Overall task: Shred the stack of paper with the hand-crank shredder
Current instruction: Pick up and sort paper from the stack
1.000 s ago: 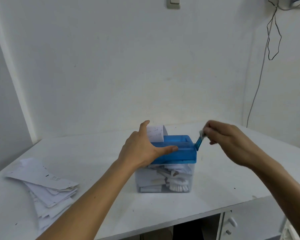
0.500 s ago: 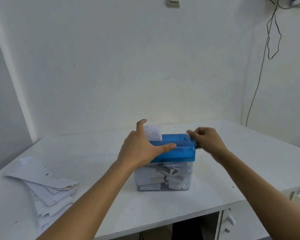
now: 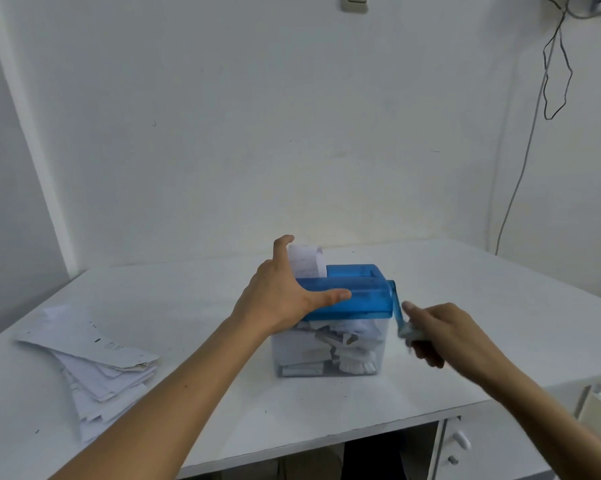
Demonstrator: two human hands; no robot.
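Observation:
The hand-crank shredder (image 3: 357, 294) has a blue top on a clear bin (image 3: 326, 355) holding white shreds, at the middle of the white table (image 3: 465, 292). A white sheet (image 3: 307, 261) sticks up from its slot at the back left. My left hand (image 3: 281, 296) grips the blue top's left end, thumb along its front. My right hand (image 3: 437, 330) holds the white knob of the blue crank (image 3: 397, 311), which points down and toward me on the shredder's right side. The stack of paper (image 3: 94, 355) lies at the table's left.
The table fills a corner, with white walls behind and on both sides. A dark cable (image 3: 524, 168) hangs down the right wall. A white drawer unit (image 3: 465, 448) with knobs stands under the table's front right edge.
My right hand has swung the crank from the top, over the back, down to the near lower side. The sheet in the slot now stands lower. My left hand has stayed on the top.

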